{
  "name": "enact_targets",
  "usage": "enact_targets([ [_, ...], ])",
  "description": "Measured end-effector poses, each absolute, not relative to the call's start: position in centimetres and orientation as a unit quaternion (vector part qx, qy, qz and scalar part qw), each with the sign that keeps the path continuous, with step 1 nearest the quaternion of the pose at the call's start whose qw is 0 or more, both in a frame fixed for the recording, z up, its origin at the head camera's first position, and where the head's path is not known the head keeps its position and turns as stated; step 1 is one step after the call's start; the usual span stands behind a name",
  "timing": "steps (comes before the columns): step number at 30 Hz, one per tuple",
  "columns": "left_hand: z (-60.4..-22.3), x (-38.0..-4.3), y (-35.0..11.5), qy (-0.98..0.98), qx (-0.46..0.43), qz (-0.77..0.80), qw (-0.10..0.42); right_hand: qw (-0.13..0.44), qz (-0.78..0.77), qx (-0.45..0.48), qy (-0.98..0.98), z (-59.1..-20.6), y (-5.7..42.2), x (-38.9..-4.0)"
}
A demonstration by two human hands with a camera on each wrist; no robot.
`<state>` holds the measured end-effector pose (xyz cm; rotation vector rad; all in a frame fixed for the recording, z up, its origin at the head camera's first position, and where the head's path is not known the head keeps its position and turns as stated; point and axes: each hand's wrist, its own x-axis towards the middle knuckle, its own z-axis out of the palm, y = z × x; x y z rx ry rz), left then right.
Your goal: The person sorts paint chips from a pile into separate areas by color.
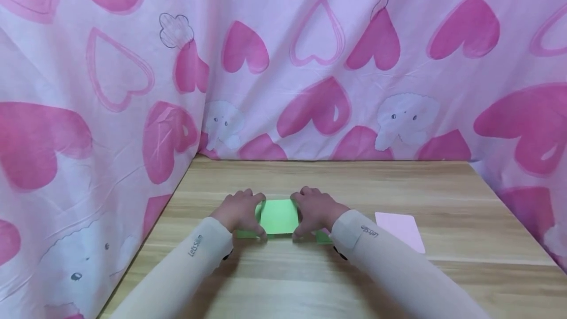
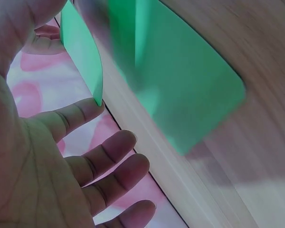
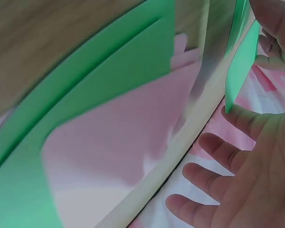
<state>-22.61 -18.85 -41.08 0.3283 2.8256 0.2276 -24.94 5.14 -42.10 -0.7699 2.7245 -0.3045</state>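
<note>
Both hands hold one green card (image 1: 279, 216) by its two sides, raised over the tabletop. My left hand (image 1: 239, 211) pinches its left side, thumb at the near corner and index finger at the far one. My right hand (image 1: 318, 211) grips the right side the same way. In both wrist views the other fingers are spread away from the card. Beneath it on the table lies another green card (image 2: 185, 85) on the left. Under the right hand, a pink card (image 3: 114, 147) overlaps green cards (image 3: 109, 90), with more pink edges beside them.
A separate pink card (image 1: 400, 232) lies on the wooden table (image 1: 283, 279) to the right, partly behind the right forearm. Curtains (image 1: 323, 63) with pink hearts hang along the table's back and sides.
</note>
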Motion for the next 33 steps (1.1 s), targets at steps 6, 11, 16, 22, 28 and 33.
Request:
enact_targets([
  [6,-41.7,-22.2,-21.1,0.979,0.089,0.092,0.157,0.141,-0.086,-0.282,0.945,-42.8,2.9,-24.8],
  [11,-41.8,-22.0,-22.5,0.979,0.07,0.102,0.165,0.131,-0.076,-0.292,0.944,-43.2,1.3,-24.7],
  [16,-41.7,-21.8,-23.6,0.979,0.071,0.098,0.166,0.13,-0.074,-0.295,0.944,-42.8,0.0,-24.5],
  [22,-42.0,-21.7,-24.6,0.979,0.07,0.091,0.168,0.136,-0.081,-0.299,0.941,-42.5,-1.2,-24.6],
  [28,-42.4,-21.9,-25.2,0.98,0.07,0.089,0.166,0.141,-0.082,-0.298,0.941,-42.8,-1.7,-24.9],
  [33,-42.8,-22.1,-25.1,0.979,0.077,0.09,0.164,0.142,-0.084,-0.295,0.941,-43.1,-1.6,-25.2],
])
